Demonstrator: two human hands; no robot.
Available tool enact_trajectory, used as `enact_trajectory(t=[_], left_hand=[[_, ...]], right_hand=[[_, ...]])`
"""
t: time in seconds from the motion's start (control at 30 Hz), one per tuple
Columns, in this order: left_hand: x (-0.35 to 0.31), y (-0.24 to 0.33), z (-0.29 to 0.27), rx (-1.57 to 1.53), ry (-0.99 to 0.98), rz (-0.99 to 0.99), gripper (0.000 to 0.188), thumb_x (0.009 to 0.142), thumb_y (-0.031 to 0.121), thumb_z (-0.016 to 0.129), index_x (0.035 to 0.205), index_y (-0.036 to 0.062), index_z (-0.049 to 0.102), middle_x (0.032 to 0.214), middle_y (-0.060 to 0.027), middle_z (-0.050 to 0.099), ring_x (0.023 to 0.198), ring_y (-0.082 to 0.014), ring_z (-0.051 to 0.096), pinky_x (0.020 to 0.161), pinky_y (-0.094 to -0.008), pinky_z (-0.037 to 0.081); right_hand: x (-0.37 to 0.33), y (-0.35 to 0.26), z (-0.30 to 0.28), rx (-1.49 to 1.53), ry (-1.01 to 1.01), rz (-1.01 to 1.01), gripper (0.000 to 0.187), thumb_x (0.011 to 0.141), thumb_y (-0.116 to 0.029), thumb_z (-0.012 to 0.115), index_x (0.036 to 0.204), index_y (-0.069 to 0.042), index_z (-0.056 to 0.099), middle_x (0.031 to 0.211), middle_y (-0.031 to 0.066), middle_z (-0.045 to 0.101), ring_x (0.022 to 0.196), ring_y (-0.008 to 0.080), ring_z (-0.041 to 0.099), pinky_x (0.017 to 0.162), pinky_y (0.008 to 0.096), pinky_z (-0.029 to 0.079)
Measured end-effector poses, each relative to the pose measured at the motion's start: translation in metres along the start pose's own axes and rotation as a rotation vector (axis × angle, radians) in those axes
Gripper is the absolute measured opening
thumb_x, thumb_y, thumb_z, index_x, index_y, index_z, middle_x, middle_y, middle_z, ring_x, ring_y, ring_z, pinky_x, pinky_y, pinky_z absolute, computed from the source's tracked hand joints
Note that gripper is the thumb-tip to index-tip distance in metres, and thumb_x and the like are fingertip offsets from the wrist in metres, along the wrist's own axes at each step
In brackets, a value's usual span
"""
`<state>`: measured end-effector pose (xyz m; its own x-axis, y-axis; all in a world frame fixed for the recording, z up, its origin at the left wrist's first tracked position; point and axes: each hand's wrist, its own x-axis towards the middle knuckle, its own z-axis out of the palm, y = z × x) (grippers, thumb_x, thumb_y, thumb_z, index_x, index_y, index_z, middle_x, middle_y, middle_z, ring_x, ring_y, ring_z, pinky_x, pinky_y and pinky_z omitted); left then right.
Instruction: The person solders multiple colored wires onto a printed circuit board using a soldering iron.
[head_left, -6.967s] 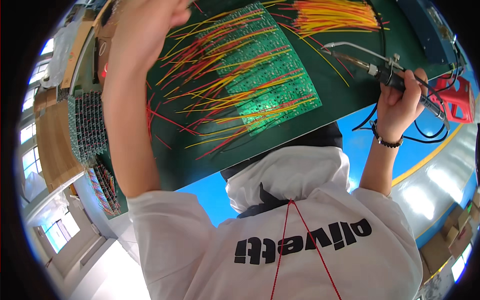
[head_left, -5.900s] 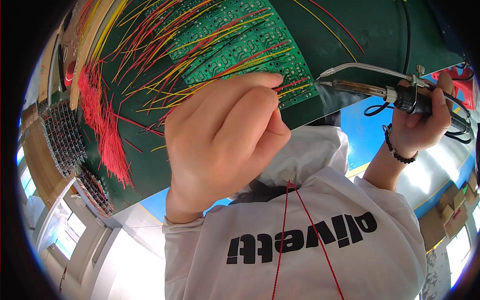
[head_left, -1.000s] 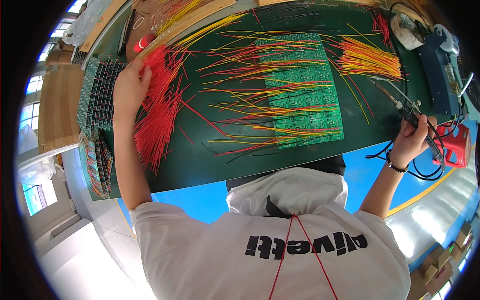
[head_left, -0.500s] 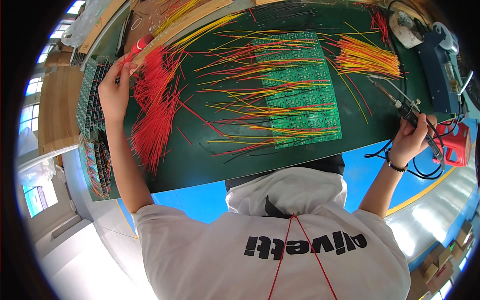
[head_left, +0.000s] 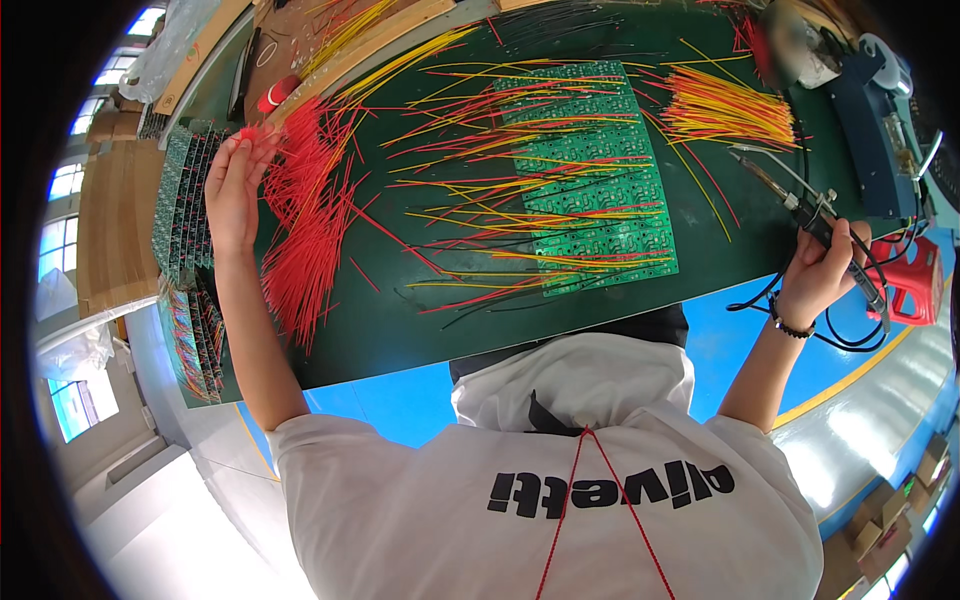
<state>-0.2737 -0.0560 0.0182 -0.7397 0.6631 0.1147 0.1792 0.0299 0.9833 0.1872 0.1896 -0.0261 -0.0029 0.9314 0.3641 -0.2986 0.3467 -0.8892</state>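
Note:
My right hand (head_left: 815,280) is wrapped round the black handle of a soldering iron (head_left: 812,222), whose metal tip slants up and left over the green table. A thin metal tube runs alongside the iron's tip. At the far left, my left hand (head_left: 233,200) is closed with fingertips pinched on red wires at the upper end of a pile of red wires (head_left: 305,210); how many it holds cannot be made out. Between my hands lies a green circuit board panel (head_left: 600,180) with rows of red, yellow and black wires (head_left: 480,210) sticking out leftward.
A bundle of yellow and red wires (head_left: 730,108) lies right of the panel. Black wires (head_left: 550,30) and yellow wires (head_left: 410,62) lie at the back. A blue box-shaped device (head_left: 868,140) stands at right. Stacked circuit boards (head_left: 185,210) line the left edge. A red stool (head_left: 915,285) is at right.
My left hand has shifted slightly down at the top of the red wire pile, its fingers still pinched. A blurred round shape now shows at the back right. The right hand keeps the iron nearly still.

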Motion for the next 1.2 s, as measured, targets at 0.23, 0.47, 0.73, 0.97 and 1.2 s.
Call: enact_trajectory(t=[0.23,0.47,0.73,0.97,1.2], left_hand=[[0.006,-0.008,-0.016,-0.246,-0.057,-0.151,0.019,0.087,0.008,0.044,0.103,0.0000,0.049,0.095,-0.0117,0.057,0.086,-0.0217,0.057,0.085,-0.0353,0.045],[0.008,-0.007,-0.007,-0.331,-0.053,-0.221,0.018,0.083,0.009,0.048,0.100,0.0034,0.050,0.093,-0.0069,0.057,0.087,-0.0173,0.055,0.081,-0.0313,0.045],[0.012,-0.010,-0.003,-0.557,-0.221,-0.263,0.017,0.082,0.005,0.046,0.098,0.0024,0.048,0.081,-0.0026,0.049,0.065,-0.0106,0.042,0.063,-0.0220,0.037],[0.006,0.000,-0.001,-0.570,-0.275,-0.321,0.020,0.081,0.003,0.042,0.100,0.0001,0.045,0.078,-0.0017,0.040,0.062,-0.0103,0.032,0.059,-0.0215,0.031],[-0.007,0.016,0.032,-0.673,-0.262,-0.339,0.015,0.077,0.002,0.041,0.092,0.0026,0.042,0.073,-0.0015,0.033,0.065,-0.0111,0.031,0.061,-0.0235,0.029]], right_hand=[[-0.001,0.000,-0.001,-0.018,-0.019,-0.011,0.024,0.084,-0.005,0.044,0.064,-0.009,0.032,0.044,-0.0016,0.029,0.037,0.0071,0.023,0.042,0.0221,0.026],[0.002,0.001,-0.001,0.034,-0.034,-0.033,0.024,0.084,-0.004,0.048,0.065,-0.009,0.033,0.044,-0.0007,0.032,0.036,0.0059,0.025,0.038,0.0197,0.023],[0.001,0.001,-0.001,0.046,-0.040,-0.028,0.024,0.084,-0.005,0.048,0.065,-0.008,0.034,0.044,-0.0008,0.032,0.037,0.0058,0.025,0.038,0.0200,0.022],[0.000,-0.001,0.000,-0.020,-0.032,-0.025,0.023,0.085,-0.005,0.042,0.065,-0.009,0.033,0.044,-0.0016,0.029,0.038,0.0068,0.024,0.041,0.0218,0.023],[0.001,0.000,0.001,-0.041,-0.026,-0.025,0.023,0.086,-0.005,0.042,0.065,-0.009,0.033,0.044,-0.0016,0.029,0.038,0.0072,0.023,0.041,0.0226,0.023]])
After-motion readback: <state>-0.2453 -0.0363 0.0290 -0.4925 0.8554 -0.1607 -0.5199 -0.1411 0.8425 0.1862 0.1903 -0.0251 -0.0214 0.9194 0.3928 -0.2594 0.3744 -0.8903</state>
